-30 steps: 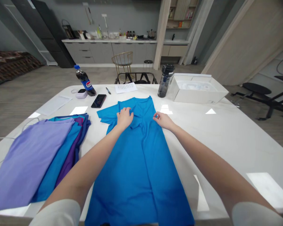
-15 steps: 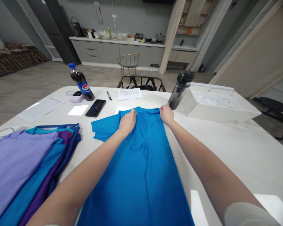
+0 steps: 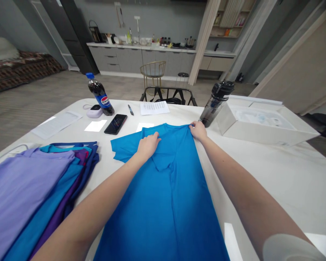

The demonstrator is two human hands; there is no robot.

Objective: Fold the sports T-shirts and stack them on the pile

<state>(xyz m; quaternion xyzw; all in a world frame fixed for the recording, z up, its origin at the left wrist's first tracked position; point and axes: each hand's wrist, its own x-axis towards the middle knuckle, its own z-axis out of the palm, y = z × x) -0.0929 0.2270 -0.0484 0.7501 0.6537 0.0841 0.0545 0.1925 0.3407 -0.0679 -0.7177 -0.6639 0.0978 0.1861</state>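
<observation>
Right hand [image 3: 199, 131] pinching a corner of the smooth, lightly creased blue shirt [image 3: 163, 195] on the glossy bench [image 3: 277, 166]; left hand [image 3: 149, 146] curled over its fabric, grip unclear. Cylindrical bottle [image 3: 216, 103] just beyond, beside an open rectangular box [image 3: 260, 132].

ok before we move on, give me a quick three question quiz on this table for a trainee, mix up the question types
1. True or false: the right hand pinches the shirt at one of its far corners.

2. Besides the shirt, which of these is nearest the right hand?
a) phone
b) flask
c) pen

3. Fill in the colour: the pile of clothes to the left of the shirt has a ____ piece on top.

Key: 1. True. 2. b. 3. Lilac.
</observation>
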